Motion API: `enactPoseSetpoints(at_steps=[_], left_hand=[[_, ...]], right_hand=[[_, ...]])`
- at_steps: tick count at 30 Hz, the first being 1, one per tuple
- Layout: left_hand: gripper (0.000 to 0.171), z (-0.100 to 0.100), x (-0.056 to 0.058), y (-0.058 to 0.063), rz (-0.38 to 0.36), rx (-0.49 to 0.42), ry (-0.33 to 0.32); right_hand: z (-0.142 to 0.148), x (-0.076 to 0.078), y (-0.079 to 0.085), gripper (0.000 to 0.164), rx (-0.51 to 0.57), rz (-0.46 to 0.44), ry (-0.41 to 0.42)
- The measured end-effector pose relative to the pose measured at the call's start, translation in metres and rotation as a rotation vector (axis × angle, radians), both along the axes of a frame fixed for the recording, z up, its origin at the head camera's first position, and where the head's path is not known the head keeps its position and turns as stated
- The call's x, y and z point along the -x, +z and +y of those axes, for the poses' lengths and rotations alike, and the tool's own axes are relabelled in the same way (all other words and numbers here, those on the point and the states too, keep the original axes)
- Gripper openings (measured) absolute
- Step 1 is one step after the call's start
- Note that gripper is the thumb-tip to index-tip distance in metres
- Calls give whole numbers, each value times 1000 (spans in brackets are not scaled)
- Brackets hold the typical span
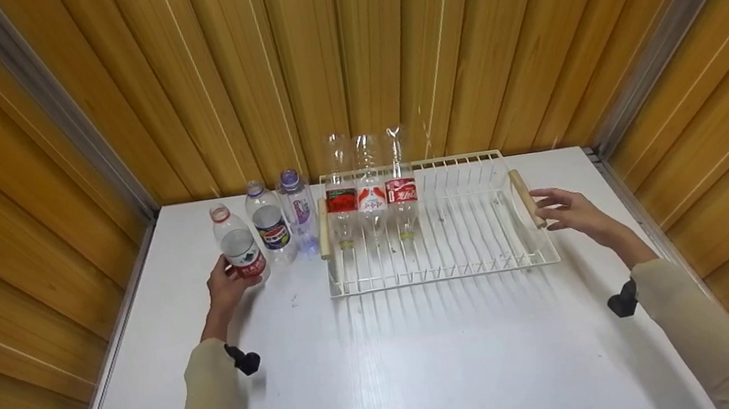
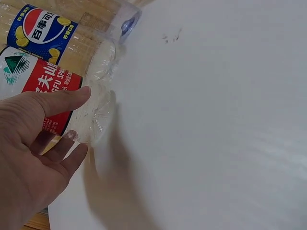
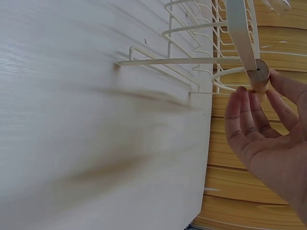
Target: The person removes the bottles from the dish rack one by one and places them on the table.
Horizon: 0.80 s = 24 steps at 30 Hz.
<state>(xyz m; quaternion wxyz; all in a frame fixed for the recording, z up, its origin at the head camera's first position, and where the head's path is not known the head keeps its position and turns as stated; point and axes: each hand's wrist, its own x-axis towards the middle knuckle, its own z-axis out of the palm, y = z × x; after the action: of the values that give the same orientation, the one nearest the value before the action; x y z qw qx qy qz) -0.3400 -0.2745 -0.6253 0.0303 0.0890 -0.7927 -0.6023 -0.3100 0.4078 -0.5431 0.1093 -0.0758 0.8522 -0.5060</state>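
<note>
Your left hand (image 1: 226, 287) has its thumb on the label of the red-labelled bottle (image 1: 241, 247) and its fingers curled round the lower body, parted only by the plastic's width; your right hand (image 1: 570, 211) curves loosely about the right wooden handle (image 1: 527, 199), thumb on one side and fingertips on the other, how firmly I cannot tell.

The gripped bottle is at the table's 10 o'clock, neck up; whether its base touches down is unclear; a light hold suits it, since thin plastic probably dents; mind any swing towards 2 o'clock, where the blue-labelled bottle (image 1: 273, 229) is just beside it, the purple-labelled bottle (image 1: 301, 211) beyond; let your right fingers steady the wire rack (image 3: 239, 33) rather than tug it.

Inside the rack, at its 9 o'clock end, three upturned bottles (image 1: 371, 196) are in a row, necks down; under everything lies a white table (image 1: 430, 379), lightly marked and shadowed below the rack; wood-grain walls (image 1: 345, 59) enclose it, with grey metal strips (image 1: 61, 103) down the corners at 10 and 2 o'clock.
</note>
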Motion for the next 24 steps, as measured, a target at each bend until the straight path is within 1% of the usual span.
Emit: enactPoseSetpoints(at_steps=[5, 9, 15, 21, 24], left_hand=[[82, 1, 2, 4, 1, 76, 5], [84, 1, 5, 8, -35, 113, -13], [85, -1, 13, 12, -49, 129, -43], [86, -2, 19, 11, -44, 96, -55], [86, 0, 21, 10, -56, 85, -52]], right_hand=[[-1, -1, -2, 62, 6, 1, 14], [0, -1, -2, 62, 6, -1, 12], [1, -1, -2, 61, 22, -1, 9], [0, -2, -3, 62, 18, -5, 10], [1, -3, -3, 62, 16, -4, 5]])
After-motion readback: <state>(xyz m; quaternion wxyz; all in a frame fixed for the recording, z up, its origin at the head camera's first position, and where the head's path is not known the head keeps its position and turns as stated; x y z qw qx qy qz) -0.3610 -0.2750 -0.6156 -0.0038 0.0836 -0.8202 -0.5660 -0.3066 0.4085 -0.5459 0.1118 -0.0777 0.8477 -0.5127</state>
